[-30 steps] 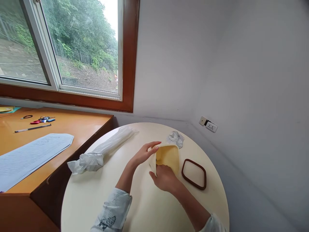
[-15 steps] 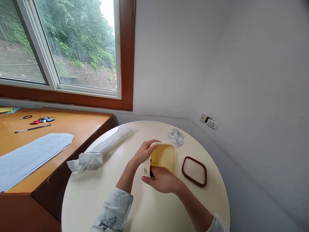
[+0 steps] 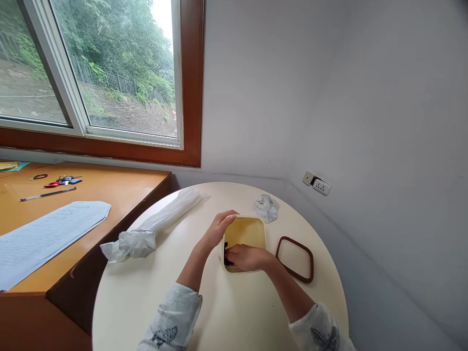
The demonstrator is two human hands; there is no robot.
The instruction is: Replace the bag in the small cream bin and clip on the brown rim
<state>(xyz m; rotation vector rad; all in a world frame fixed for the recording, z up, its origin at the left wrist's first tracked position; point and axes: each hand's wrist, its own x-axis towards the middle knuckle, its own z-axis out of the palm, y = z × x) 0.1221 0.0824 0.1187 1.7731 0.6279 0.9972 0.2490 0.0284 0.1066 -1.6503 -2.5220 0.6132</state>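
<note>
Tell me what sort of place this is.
Probably a home study or small office corner: a wooden desk with papers and a pen sits under a window, beside a round table in the wall corner.

Soft window point(image 3: 91, 68) daylight, wide-angle distortion

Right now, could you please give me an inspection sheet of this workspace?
Surface: round cream table.
Job's things: yellow container, open, flat on table; brown-rimmed lid to its right.
Clutter: plastic bag roll; crumpled wrapper; papers and pen on desk.
Grippers: left hand grips container's rim; right hand inside, on something dark.
Cables: nothing seen.
Surroundings: window; wall socket.
</note>
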